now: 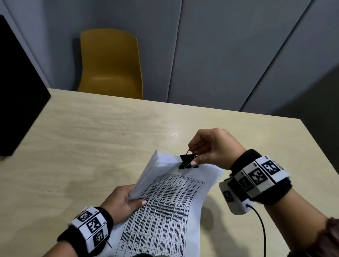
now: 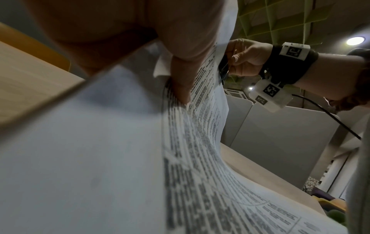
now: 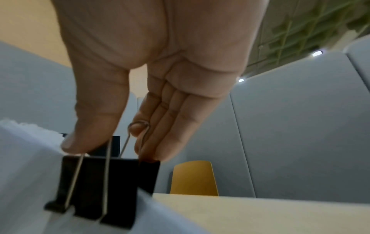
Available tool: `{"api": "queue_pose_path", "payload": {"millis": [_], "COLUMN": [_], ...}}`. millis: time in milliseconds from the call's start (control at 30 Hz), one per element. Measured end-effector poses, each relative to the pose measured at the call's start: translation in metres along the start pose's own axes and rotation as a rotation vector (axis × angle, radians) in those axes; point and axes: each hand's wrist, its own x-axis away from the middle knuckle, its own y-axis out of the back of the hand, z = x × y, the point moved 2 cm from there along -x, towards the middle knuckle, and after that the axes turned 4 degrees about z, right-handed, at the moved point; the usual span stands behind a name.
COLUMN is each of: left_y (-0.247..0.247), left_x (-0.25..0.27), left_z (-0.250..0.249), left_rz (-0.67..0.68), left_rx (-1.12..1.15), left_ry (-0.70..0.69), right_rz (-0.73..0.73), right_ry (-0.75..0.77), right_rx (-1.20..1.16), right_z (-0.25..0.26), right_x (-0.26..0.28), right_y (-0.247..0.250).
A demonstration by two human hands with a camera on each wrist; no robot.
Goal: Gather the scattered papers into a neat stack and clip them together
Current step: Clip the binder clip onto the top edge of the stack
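So the right hand (image 1: pixel 213 149) is pinching the wire handles of a black binder clip (image 1: pixel 188 161), thumb on one loop and fingers on the other, and the clip sits over the far edge of the paper stack (image 1: pixel 171 204) (the right wrist view shows its body straddling that edge, one handle folded down against the black side, the other up by the fingertips). The left hand (image 1: pixel 123 203) grips the stack partway down its left side, thumb on the printed top sheet, fingers curled under, so the sheets bow upward between the two hands. One clip, one stack; can't count the individual sheets, they're pressed together. The stack's near end hangs past the near edge of the wooden table (image 1: pixel 83 142), right by the person's lap. Plenty of bare tabletop to the left and beyond the hands. One yellow chair (image 1: pixel 111 64) stands at the far edge, one black box (image 1: pixel 10 101) off on the left.
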Motion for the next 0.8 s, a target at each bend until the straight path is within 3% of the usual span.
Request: {"api": "queue_pose_path", "payload": {"millis": [167, 233, 400, 500, 667, 800], "left_y": [0.000, 0.001, -0.002, -0.001, -0.001, -0.001], "left_x": [0.002, 0.002, 0.004, 0.002, 0.000, 0.000], "left_z": [0.005, 0.009, 0.005, 0.004, 0.008, 0.009], "left_rz": [-0.002, -0.003, -0.001, 0.005, 0.024, 0.017], "left_rx": [0.092, 0.123, 0.131, 0.088, 0.108, 0.140], "left_ry": [0.025, 0.037, 0.023, 0.018, 0.029, 0.047], "right_rz": [-0.041, -0.030, 0.108, 0.161, 0.162, 0.213], "right_ry": [-0.036, -0.045, -0.071, -0.084, -0.064, -0.042], "right_rx": [-0.419, -0.480, 0.051, 0.179, 0.172, -0.131], "right_z": [-0.015, -0.019, -0.017, -0.017, -0.024, -0.026], "right_x": [0.001, 0.002, 0.008, 0.007, 0.004, 0.006], "right_y": [-0.019, -0.027, -0.047, -0.052, -0.056, -0.042]}}
